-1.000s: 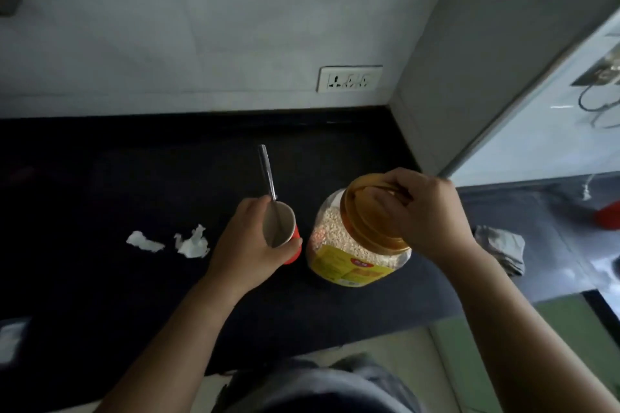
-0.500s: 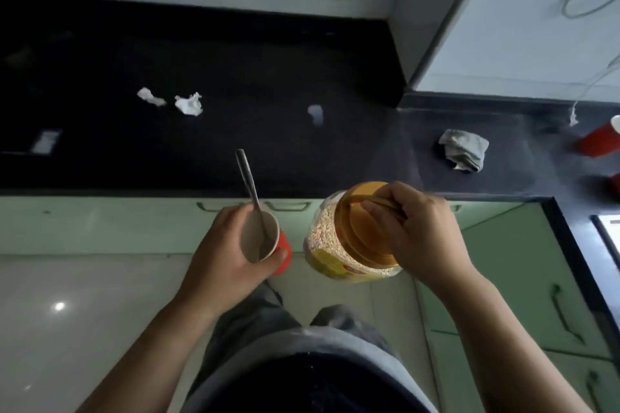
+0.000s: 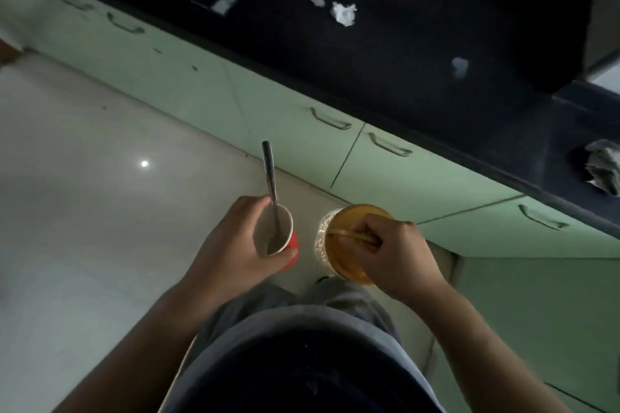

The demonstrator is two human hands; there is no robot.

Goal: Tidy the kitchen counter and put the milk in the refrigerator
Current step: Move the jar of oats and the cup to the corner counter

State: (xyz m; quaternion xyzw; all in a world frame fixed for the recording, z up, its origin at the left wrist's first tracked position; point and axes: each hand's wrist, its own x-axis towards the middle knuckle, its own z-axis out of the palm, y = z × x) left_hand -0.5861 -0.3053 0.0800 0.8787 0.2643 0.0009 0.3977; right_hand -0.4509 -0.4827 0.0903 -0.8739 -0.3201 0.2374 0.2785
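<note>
Over the pale floor (image 3: 84, 211), just ahead of the person's waist, the left hand (image 3: 231, 251) has its grip wrapped round a red cup (image 3: 263, 230): the thumb lies across the near side below the rim and the fingers curl round the far side. A metal spoon (image 3: 270, 178) stands in the cup, bowl down inside and handle leaning out over the far rim. The cup's inside is dim, so I cannot tell what, if anything, it holds. Just beside it, not touching the cup, the right hand (image 3: 399, 258) carries a clear jar (image 3: 321, 238) of pale flakes. Its grip is closed on the thin strap handle (image 3: 345, 235) that crosses the orange lid (image 3: 345, 261), fingers hooked round the strap, and the lid sits on the jar. Both cup and jar hang over the floor, well apart from the bench.

Beyond them runs a row of light green cupboard doors (image 3: 285, 117) with metal pulls, and above those the dark bench (image 3: 419, 54) slants across the view. On it lie two crumpled white paper scraps (image 3: 344, 13) close together, a smaller pale scrap (image 3: 459, 65) to their right and what looks like a flat packet (image 3: 223, 3) to their left. A crumpled grey cloth (image 3: 604, 168) lies on the bench at the right edge of the view.
</note>
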